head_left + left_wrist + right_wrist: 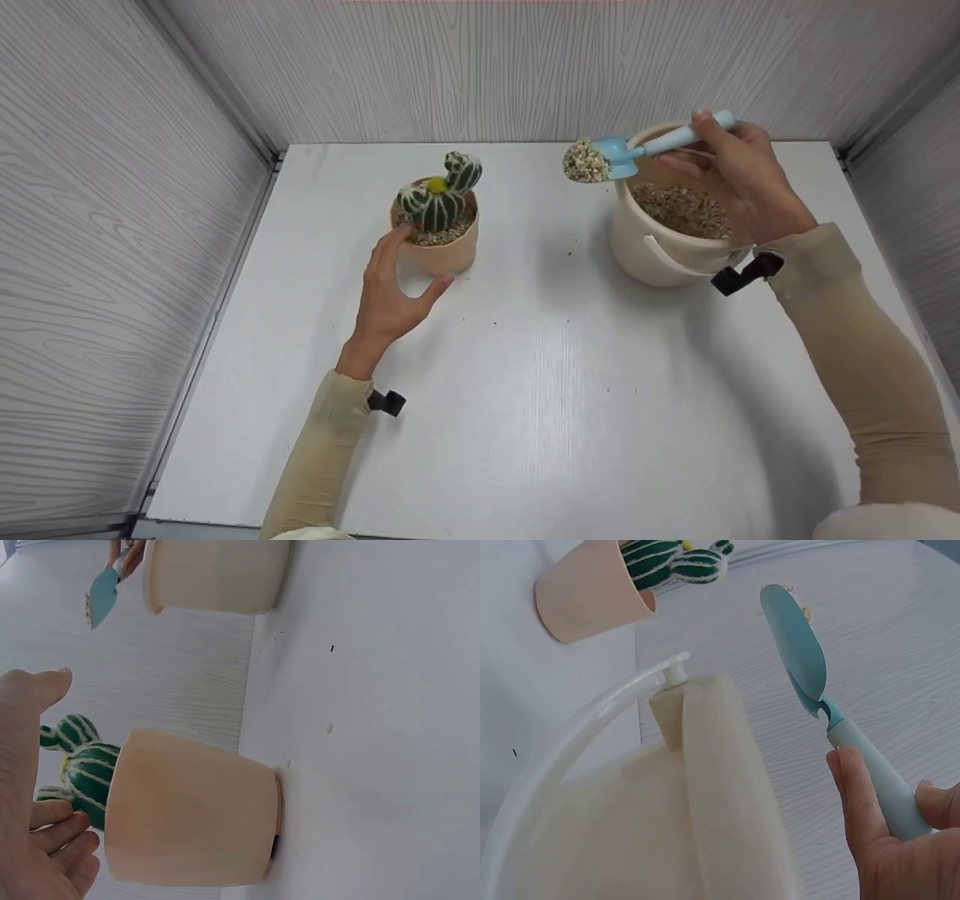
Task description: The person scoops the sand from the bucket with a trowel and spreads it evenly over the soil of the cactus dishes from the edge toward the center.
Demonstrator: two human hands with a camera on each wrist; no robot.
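Head view: blue scoop points left, handle right.

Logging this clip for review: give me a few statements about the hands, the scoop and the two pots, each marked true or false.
1. The right hand holds a blue scoop loaded with gravel. True.
2. The scoop is over the cactus pot. False: it is beside the cream bucket's rim, apart from the pot.
3. The left hand grips the cactus. False: its open fingers lie beside the pot.
4. The bucket holds gravel. True.
5. The cactus pot lies tipped over. False: it stands upright.
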